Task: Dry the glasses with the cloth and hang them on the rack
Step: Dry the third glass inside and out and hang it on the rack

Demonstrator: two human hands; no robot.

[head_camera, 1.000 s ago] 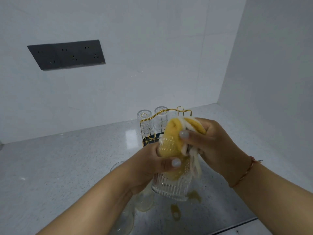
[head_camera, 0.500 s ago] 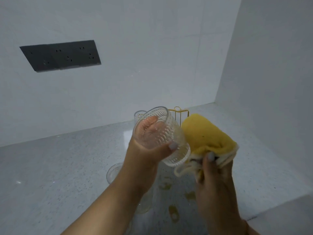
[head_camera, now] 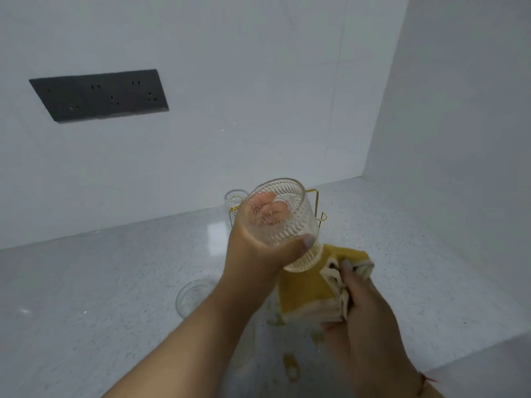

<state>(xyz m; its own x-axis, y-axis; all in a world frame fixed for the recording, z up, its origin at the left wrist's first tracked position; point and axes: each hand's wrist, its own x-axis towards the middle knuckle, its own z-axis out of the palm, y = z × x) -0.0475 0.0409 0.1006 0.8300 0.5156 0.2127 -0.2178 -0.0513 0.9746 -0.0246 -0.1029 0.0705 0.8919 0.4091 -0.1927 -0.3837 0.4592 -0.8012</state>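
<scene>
My left hand (head_camera: 258,251) grips a ribbed clear glass (head_camera: 290,222), tilted with its base up and toward me, above the counter. Just behind it stands the gold wire rack (head_camera: 322,218), mostly hidden by the glass; one upturned glass (head_camera: 234,201) shows on its left side. My right hand (head_camera: 362,305) holds the bunched yellow and cream cloth (head_camera: 310,288) low, right under the held glass. Another ribbed glass (head_camera: 192,297) stands on the counter to the left of my left forearm.
The speckled grey counter (head_camera: 100,297) runs to white walls at the back and right. A dark socket panel (head_camera: 99,96) is set in the back wall. Gold printed marks (head_camera: 290,367) show on a clear thing near the front edge.
The cloth came off the glass. My left hand turned the glass base-up and raised it toward the rack, while my right hand dropped down with the cloth.
</scene>
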